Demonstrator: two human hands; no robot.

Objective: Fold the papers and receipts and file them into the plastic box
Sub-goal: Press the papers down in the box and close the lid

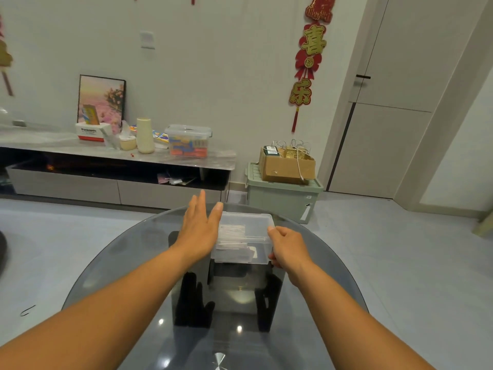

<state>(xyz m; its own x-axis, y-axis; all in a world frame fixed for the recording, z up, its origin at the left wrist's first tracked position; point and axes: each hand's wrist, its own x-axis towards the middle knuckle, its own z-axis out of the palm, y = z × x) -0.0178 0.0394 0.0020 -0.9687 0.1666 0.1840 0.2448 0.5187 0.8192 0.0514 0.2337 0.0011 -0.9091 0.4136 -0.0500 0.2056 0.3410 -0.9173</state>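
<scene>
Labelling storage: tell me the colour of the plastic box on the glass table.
The plastic box is clear and colourless, with white folded papers visible through it; the head view shows it.

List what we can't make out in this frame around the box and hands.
- Plastic box, head view: left end hidden behind the left hand; lid state unclear, clear plastic.
- Papers inside: print too small, count unclear.
- Right hand: fingertips hidden behind the box's right end.
- Glass table: near edge cut off by the frame bottom; reflections blur its surface.
</scene>
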